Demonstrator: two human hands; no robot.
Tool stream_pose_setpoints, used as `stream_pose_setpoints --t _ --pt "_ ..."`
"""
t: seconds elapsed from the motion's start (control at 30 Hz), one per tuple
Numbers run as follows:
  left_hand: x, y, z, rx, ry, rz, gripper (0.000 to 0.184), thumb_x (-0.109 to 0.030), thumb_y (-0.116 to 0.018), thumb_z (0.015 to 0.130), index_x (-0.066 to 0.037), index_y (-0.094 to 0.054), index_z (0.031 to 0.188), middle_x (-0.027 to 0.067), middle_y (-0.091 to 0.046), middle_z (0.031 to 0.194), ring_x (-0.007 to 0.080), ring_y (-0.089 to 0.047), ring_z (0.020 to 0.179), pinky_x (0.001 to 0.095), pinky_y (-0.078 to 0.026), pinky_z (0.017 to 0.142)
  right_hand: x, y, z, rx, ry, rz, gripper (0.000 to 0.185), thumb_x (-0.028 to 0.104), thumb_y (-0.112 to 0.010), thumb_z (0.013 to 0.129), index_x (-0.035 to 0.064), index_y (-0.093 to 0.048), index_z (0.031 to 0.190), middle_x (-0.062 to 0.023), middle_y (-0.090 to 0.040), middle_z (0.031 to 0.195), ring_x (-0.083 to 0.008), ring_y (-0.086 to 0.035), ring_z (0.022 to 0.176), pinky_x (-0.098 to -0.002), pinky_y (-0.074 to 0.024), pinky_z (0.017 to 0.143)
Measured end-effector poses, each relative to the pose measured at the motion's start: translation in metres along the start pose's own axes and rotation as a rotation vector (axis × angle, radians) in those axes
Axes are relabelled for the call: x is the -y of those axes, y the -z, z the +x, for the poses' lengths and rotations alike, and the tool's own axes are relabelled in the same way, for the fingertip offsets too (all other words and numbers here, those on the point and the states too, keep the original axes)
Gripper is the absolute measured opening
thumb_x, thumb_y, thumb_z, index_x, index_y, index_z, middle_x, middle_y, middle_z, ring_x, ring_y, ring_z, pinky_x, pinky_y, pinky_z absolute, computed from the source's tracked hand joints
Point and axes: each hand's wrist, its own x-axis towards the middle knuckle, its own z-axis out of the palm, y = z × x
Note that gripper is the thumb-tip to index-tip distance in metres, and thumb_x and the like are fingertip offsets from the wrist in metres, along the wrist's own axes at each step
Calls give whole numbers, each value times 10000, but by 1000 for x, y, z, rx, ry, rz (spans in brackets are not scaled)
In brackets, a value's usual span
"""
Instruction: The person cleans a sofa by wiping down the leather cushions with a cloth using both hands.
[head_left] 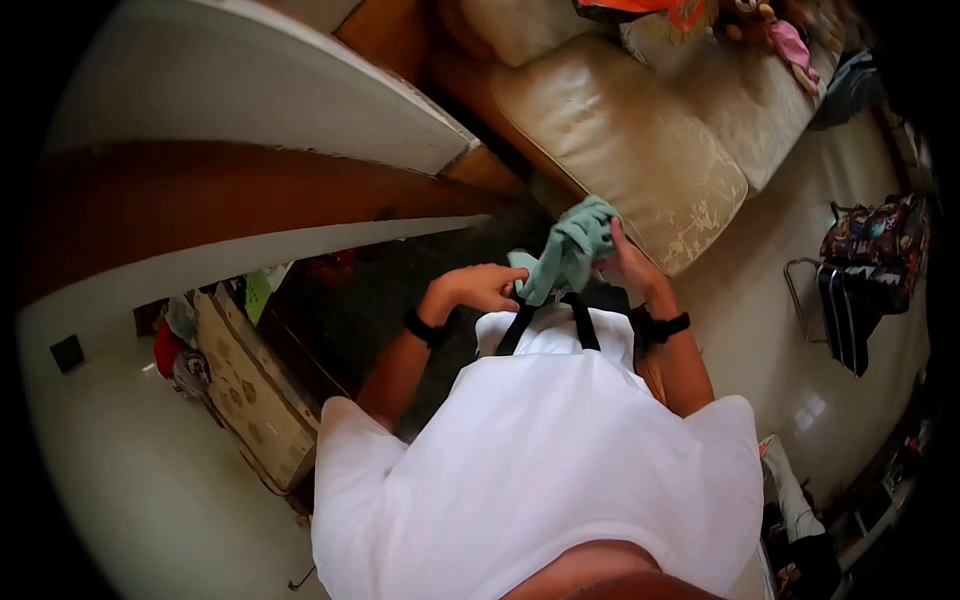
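Note:
A crumpled pale-green cloth [572, 250] is held up in front of my body, bunched into folds. My right hand [628, 262] grips its right side, with the fingers partly behind the fabric. My left hand [488, 287] pinches the cloth's lower left edge between bent fingers. Whether the cloth is a garment I cannot tell. Below it, two black straps [584, 322] hang over my white shirt [560, 440]. Each wrist wears a black band [420, 327].
A beige sofa [620, 140] stands ahead, with a pink-dressed toy [790, 45] on it. A white and brown partition [250, 200] runs along the left. Bags [870, 260] on a metal frame stand on the shiny floor [775, 340] at right. A patterned mattress-like panel [250, 385] lies at left.

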Motion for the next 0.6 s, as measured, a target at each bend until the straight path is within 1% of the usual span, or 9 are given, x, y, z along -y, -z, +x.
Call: stream_pose_setpoints --t 0.1,0.23,0.3,0.33,0.37,0.4,0.5,0.53,0.6 --pt "-14 -18 -14 -188 22 -129 783 -473 -729 874 21 -381 1373 101 -664 888 227 -639 817 340 -502 730 41 -49 24 236 130 -210 865 723 -241 975 41 -385 1488 -69 -481 1451 -185 -446 1343 -382 -329 1144" --pt "46 -38 65 -695 -169 -527 616 -367 -618 975 -51 -372 1444 116 -697 844 219 -684 759 341 -526 701 32 -96 77 111 336 -220 835 727 -294 972 61 -418 1460 -66 -533 1383 -201 -498 1269 -350 -365 1099" --pt "51 -17 70 -741 -190 -555 586 -337 -609 984 -57 -372 1441 123 -710 886 207 -691 782 340 -530 707 39 -102 95 203 345 124 839 714 -301 977 55 -363 1492 -74 -477 1451 -222 -462 1314 -374 -349 1122" --pt "52 -16 62 -784 -188 -569 557 -308 -600 992 -62 -373 1438 131 -723 928 195 -698 805 339 -533 713 45 -96 97 188 287 113 870 714 -304 974 34 -302 1519 -98 -407 1518 -240 -397 1387 -394 -305 1168" --pt "36 -8 41 -819 -136 -436 632 -267 -618 985 -113 -307 1513 174 -706 1094 200 -700 890 333 -546 771 44 -94 97 137 338 67 880 710 -301 979 20 -289 1525 -116 -398 1515 -244 -419 1364 -393 -320 1158" --pt "35 -4 34 -839 -139 -428 632 -267 -618 985 -113 -307 1513 174 -706 1094 200 -700 890 333 -546 771 49 -91 107 92 404 13 890 707 -299 983 6 -276 1532 -134 -389 1512 -249 -441 1341 -392 -336 1148" --pt "31 0 26 -912 -250 -725 827 -221 -669 938 -228 -170 1598 284 -576 1334 311 -671 1098 373 -536 902 58 -81 135 -11 309 -176 937 734 -300 969 -30 -317 1512 -144 -419 1495 -243 -456 1320 -364 -325 1141" --pt "34 5 29 -925 -244 -735 827 -221 -669 938 -228 -170 1598 284 -576 1334 311 -671 1098 373 -536 902 61 -77 152 2 300 -184 937 734 -300 969 -30 -317 1512 -144 -419 1495 -243 -456 1320 -364 -325 1141" --pt "38 13 29 -742 18 -656 879 -258 -701 895 -210 -174 1596 289 -565 1351 340 -655 1139 404 -518 951 74 -79 188 33 142 -407 931 730 -310 971 -46 -378 1481 -147 -452 1475 -240 -441 1326 -340 -316 1130"
